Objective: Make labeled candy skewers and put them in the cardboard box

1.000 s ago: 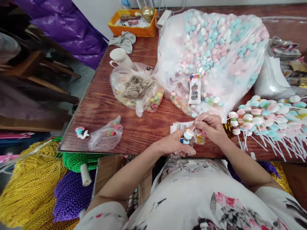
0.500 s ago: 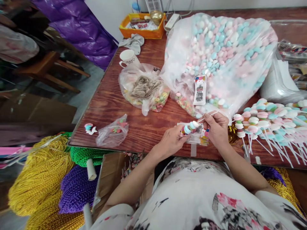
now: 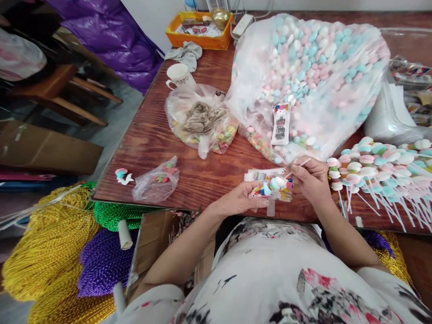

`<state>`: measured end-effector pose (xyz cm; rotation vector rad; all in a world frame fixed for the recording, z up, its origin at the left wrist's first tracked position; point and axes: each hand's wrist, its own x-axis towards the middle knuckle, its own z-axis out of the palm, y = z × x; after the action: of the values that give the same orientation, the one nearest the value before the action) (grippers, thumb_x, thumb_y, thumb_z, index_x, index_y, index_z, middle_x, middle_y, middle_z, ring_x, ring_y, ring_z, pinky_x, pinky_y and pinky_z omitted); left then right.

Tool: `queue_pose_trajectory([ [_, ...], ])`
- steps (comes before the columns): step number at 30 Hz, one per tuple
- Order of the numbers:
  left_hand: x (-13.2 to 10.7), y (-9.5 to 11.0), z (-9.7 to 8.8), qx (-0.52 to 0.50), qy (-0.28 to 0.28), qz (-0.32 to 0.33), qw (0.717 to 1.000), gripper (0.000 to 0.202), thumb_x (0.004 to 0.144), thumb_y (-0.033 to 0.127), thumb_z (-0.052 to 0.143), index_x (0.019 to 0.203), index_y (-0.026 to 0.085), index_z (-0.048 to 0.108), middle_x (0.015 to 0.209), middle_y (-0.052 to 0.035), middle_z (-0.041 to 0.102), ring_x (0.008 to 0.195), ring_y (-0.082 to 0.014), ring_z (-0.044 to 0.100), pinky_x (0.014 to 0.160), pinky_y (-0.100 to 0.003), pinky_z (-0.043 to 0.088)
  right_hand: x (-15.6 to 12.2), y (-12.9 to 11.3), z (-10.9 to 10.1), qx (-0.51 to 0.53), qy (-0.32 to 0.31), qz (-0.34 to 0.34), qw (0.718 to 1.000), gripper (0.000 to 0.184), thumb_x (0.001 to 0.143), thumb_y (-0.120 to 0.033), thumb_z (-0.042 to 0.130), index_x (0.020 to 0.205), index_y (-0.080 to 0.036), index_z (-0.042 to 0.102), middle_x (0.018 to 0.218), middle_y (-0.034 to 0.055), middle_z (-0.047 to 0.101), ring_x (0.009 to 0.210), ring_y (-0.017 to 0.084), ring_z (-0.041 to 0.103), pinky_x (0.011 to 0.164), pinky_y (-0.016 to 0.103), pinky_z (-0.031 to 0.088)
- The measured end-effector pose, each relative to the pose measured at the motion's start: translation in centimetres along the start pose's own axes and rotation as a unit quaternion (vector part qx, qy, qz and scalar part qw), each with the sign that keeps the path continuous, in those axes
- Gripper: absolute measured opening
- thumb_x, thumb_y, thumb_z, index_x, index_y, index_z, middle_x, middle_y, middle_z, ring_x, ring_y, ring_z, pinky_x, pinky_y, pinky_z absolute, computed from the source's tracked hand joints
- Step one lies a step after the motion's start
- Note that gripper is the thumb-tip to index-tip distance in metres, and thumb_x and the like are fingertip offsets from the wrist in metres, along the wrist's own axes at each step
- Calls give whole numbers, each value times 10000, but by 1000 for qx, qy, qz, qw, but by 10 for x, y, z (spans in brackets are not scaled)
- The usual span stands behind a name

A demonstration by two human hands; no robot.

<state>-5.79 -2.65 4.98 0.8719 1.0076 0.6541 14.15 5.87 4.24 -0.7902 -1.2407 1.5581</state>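
Seated person at a wooden table [image 3: 151, 144] of reddish, grained board with a straight front edge. The left hand [image 3: 241, 200] is closed, thumb over fingers, on one flat clear sleeve [image 3: 281, 194] printed in bright colours, held just above the front edge of the table. The right hand [image 3: 310, 180] is pinched at the fingertips on the thin white shaft of one candy stick [image 3: 274, 183], whose round pastel discs lie at the mouth of the sleeve; whether they are inside it cannot be told. The two hands sit close together but do not touch. Just right of the right hand lies one heap of finished sticks [image 3: 374, 164], too many to count, discs stacked and white shafts fanned toward the edge. Behind the hands, one large crinkled plastic sack [image 3: 313, 72] bulges with pink, blue and white discs. Two smaller clear bags stand to the left: a knotted bag [image 3: 202, 123] holding mixed sweets and a crumpled brown cloth, and a nearly flat bag [image 3: 155, 182] with a few pieces. One white mug [image 3: 178, 76] and one orange tray [image 3: 199, 36] lie at the far corner. Below the table, three bundles of twisted cord [image 3: 50, 243] in gold, green and purple
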Motion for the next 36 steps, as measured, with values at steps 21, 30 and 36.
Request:
queue_pose_trajectory([
  [21,-13,-24,0,482,366,152,782,199,871,360,589,808,184,657,737,-16,668,676,-138,577,691,-257,431,-39,35,30,66,118,-13,991,51,798,-260,710,820,-215,703,753,-8,748,577,123,648,547,251,492],
  [30,-6,-50,-5,532,354,37,769,200,877,269,512,824,189,688,831,-48,702,748,-172,628,702,-274,421,-53,51,4,-446,-105,-74,886,166,869,-201,551,847,-195,716,773,47,758,668,177,684,645,281,488],
  [36,-4,-49,-1,553,349,17,756,232,898,294,489,832,189,684,843,-61,706,777,-190,648,715,-286,433,-54,48,8,-641,-184,-112,736,207,910,-197,497,906,-186,703,799,66,760,682,177,683,590,262,380],
])
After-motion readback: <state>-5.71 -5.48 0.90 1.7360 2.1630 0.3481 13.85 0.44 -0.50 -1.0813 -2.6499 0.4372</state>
